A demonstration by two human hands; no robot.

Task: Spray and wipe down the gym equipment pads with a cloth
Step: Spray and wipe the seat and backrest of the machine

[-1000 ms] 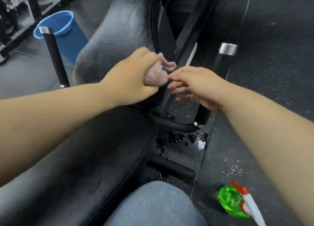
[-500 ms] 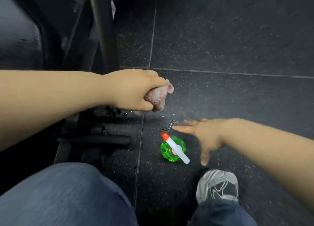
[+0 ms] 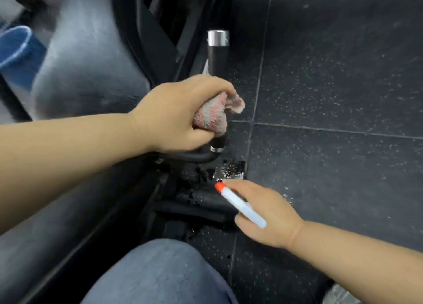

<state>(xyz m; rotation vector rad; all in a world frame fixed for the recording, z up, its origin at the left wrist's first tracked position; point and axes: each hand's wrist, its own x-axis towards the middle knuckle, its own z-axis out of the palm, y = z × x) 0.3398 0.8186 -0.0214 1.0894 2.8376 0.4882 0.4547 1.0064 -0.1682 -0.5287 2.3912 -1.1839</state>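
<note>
My left hand (image 3: 178, 113) is shut on a bunched pink and grey cloth (image 3: 214, 115), held against the black handle grip (image 3: 218, 56) of the gym machine. My right hand (image 3: 267, 214) is wrapped around the spray bottle; its white trigger head with an orange nozzle (image 3: 240, 204) points up and left, and the green body is hidden under my palm. The grey back pad (image 3: 91, 70) rises at the upper left. The dark seat pad (image 3: 57, 223) runs along the lower left.
A blue bucket (image 3: 16, 49) stands at the far left behind the pad. Dark speckled rubber floor tiles (image 3: 332, 74) fill the right side, with a wet patch (image 3: 229, 172) by the machine's base. My jeans-clad knee (image 3: 160, 274) and a grey shoe (image 3: 338, 295) sit at the bottom.
My right hand reached down to the floor and took hold of the spray bottle, then lifted it toward the machine. The left hand kept the cloth and returned to the handle grip.
</note>
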